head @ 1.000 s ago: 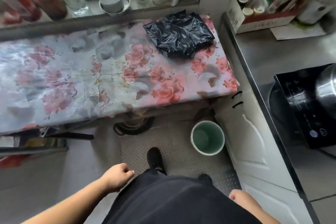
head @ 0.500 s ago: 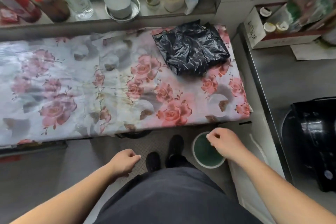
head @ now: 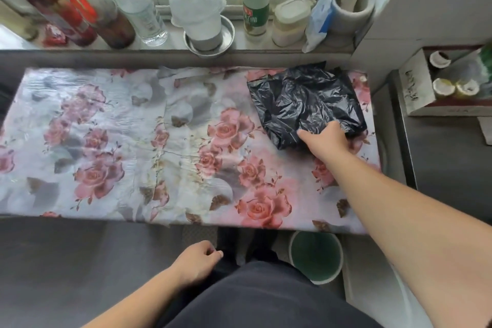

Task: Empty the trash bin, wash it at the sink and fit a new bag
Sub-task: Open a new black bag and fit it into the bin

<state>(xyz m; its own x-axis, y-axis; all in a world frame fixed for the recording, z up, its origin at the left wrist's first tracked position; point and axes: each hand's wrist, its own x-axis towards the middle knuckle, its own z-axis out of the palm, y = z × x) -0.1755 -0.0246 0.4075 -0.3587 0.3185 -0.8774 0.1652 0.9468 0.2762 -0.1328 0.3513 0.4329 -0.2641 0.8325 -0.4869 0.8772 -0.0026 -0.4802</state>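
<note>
A folded bundle of black trash bags [head: 303,98] lies on the far right of the flowered tabletop [head: 133,146]. My right hand [head: 326,138] reaches across the table and grips the bundle's near edge; the thumb lies on the plastic and the fingers are hidden in it. The small round trash bin [head: 295,241], white-rimmed, green inside and without a bag, stands on the floor just below the table's front edge, by my right foot. My left hand [head: 197,261] hangs loosely curled near my thigh and holds nothing.
A ledge behind the table carries several bottles [head: 255,0], jars and a metal dish [head: 213,37]. To the right runs a steel counter [head: 447,157] with a cardboard box [head: 418,88] of small bottles. White cabinet doors stand below it.
My right hand rose from above the bin and reached forward onto the black bags. I stepped closer to the table; the bin now sits partly under its edge. The left hand stayed low.
</note>
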